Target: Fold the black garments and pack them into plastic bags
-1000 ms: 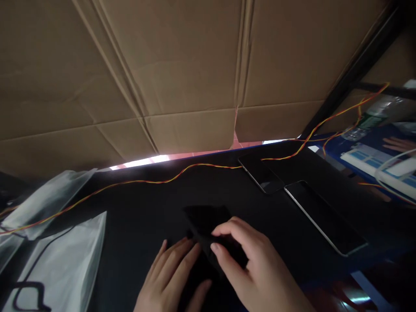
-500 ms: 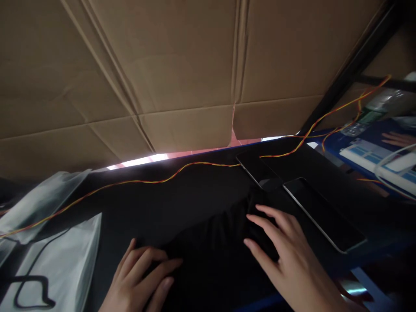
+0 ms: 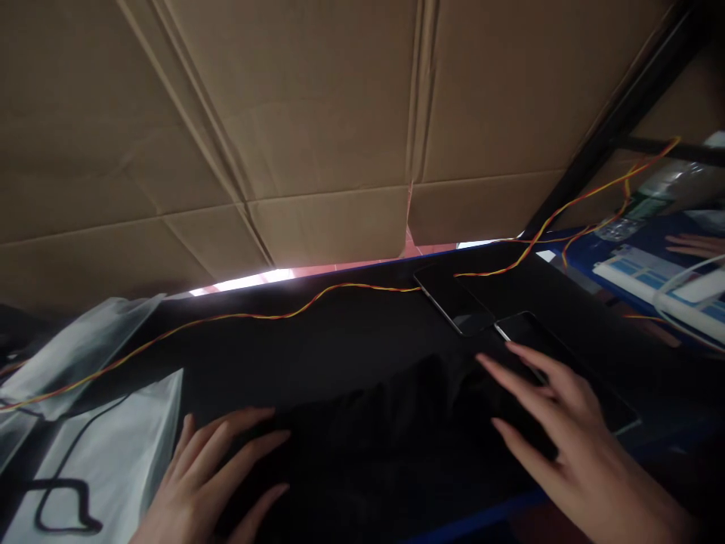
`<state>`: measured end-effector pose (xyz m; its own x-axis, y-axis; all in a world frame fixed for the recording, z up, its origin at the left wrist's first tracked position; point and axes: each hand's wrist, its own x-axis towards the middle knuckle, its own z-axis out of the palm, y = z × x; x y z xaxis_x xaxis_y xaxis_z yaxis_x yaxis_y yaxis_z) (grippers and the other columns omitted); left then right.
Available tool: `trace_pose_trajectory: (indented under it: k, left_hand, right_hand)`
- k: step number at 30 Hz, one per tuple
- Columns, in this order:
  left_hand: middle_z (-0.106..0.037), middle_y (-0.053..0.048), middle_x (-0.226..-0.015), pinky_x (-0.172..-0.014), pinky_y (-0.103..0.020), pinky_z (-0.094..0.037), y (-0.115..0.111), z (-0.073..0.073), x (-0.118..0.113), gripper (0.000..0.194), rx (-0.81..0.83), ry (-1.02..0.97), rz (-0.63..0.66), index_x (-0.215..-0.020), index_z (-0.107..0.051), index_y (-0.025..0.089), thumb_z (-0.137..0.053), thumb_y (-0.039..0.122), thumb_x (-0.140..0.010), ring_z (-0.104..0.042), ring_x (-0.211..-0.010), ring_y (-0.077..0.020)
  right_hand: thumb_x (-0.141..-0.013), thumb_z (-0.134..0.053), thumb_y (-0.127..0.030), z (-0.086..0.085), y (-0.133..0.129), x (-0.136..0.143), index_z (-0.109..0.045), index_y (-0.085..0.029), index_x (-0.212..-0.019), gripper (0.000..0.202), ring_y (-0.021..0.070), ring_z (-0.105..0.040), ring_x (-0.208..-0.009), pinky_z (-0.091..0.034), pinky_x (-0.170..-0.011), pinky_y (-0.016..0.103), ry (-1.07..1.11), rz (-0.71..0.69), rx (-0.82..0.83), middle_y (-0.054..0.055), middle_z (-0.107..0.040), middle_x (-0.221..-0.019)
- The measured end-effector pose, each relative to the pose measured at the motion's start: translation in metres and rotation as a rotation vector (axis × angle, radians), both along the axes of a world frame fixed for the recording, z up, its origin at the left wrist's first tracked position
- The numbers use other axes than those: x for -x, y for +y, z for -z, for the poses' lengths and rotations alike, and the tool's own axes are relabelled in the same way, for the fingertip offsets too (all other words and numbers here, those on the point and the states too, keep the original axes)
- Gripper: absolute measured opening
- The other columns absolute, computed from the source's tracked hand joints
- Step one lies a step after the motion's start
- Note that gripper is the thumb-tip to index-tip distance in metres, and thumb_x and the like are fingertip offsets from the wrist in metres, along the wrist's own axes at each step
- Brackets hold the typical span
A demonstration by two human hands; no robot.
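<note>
Dark, wrinkled black fabric [image 3: 379,423] lies spread between my hands on the black tabletop [image 3: 272,347]. At its left end, my left hand [image 3: 209,468] is open, the fingers apart and their tips at the cloth. My right hand [image 3: 566,431] is also open with spread fingers at the fabric's right end; it partly covers a dark phone-like slab [image 3: 538,332]. Another black phone [image 3: 453,302] lies just behind, near that slab. Black on black hides the cloth's exact outline.
Whitish plastic bags [image 3: 113,446] with a black cord lie at left. A twisted red-yellow wire [image 3: 340,285] crosses the back. Cardboard [image 3: 328,136] stands behind the table. At right are a plastic bottle [image 3: 640,200], a white-blue box [image 3: 640,272] and another person's hand [image 3: 699,244].
My hands have moved apart, the right one to the right over the slab, the left one slightly left. Their fingers have spread, and the black fabric looks stretched wider.
</note>
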<state>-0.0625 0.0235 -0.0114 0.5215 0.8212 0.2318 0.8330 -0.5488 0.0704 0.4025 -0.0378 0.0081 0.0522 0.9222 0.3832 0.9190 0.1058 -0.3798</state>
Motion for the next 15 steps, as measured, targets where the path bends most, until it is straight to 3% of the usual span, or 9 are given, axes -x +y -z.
trace_pose_trajectory:
  k: [3, 6, 8, 11, 13, 15]
  left_hand:
    - [-0.075, 0.002, -0.138, -0.128, -0.069, -0.041, 0.012, -0.012, -0.008, 0.025, 0.050, 0.002, 0.043, -0.126, -0.075, 0.044, -0.066, 0.051, -0.104, -0.070, -0.134, -0.0335]
    - [-0.079, 0.004, -0.113, -0.129, -0.064, -0.040, 0.029, -0.034, -0.020, 0.023, 0.039, -0.084, 0.067, -0.112, -0.074, 0.037, -0.058, 0.053, -0.109, -0.076, -0.114, -0.0270]
    - [-0.076, 0.003, -0.102, -0.114, -0.052, -0.054, 0.038, -0.051, -0.033, 0.031, -0.066, -0.188, 0.023, -0.108, -0.072, 0.032, -0.053, 0.056, -0.111, -0.076, -0.098, -0.0238]
    - [-0.070, -0.004, -0.119, -0.101, -0.046, -0.057, 0.043, -0.064, -0.054, 0.031, -0.252, -0.277, -0.113, -0.122, -0.070, 0.026, -0.055, 0.051, -0.111, -0.070, -0.108, -0.0273]
    - [-0.067, -0.007, -0.127, -0.104, -0.047, -0.056, 0.038, -0.062, -0.067, 0.029, -0.285, -0.286, -0.152, -0.127, -0.069, 0.026, -0.057, 0.046, -0.111, -0.067, -0.116, -0.0290]
    - [-0.070, -0.005, -0.124, -0.099, -0.040, -0.060, 0.030, -0.052, -0.075, 0.023, -0.222, -0.256, -0.082, -0.124, -0.072, 0.030, -0.058, 0.043, -0.110, -0.070, -0.111, -0.0253]
  right_hand:
    - [-0.106, -0.065, -0.048, -0.021, 0.023, 0.017, -0.079, -0.039, -0.123, 0.023, 0.0376, -0.059, -0.149, -0.059, -0.112, 0.061, -0.010, -0.143, 0.060, 0.005, -0.058, -0.163]
    - [-0.104, -0.069, -0.052, -0.027, 0.053, 0.016, -0.076, -0.030, -0.098, 0.024, 0.0321, -0.073, -0.127, -0.062, -0.107, 0.052, 0.135, -0.085, 0.056, 0.007, -0.075, -0.137]
    - [-0.106, -0.066, -0.052, -0.024, 0.071, 0.011, -0.073, -0.027, -0.103, 0.027, 0.0290, -0.078, -0.111, -0.064, -0.096, 0.046, 0.204, 0.013, -0.002, 0.008, -0.079, -0.122]
    - [-0.106, -0.062, -0.045, -0.018, 0.081, 0.010, -0.070, -0.022, -0.120, 0.028, 0.0338, -0.073, -0.117, -0.060, -0.102, 0.054, 0.182, 0.126, -0.129, 0.014, -0.074, -0.126]
    - [-0.105, -0.063, -0.041, -0.018, 0.073, 0.020, -0.069, -0.022, -0.128, 0.030, 0.0366, -0.068, -0.127, -0.054, -0.111, 0.059, 0.142, 0.147, -0.208, 0.016, -0.070, -0.135]
    - [-0.107, -0.062, -0.036, -0.019, 0.057, 0.035, -0.069, -0.026, -0.131, 0.026, 0.0335, -0.068, -0.127, -0.056, -0.110, 0.055, 0.100, 0.102, -0.249, 0.013, -0.069, -0.136]
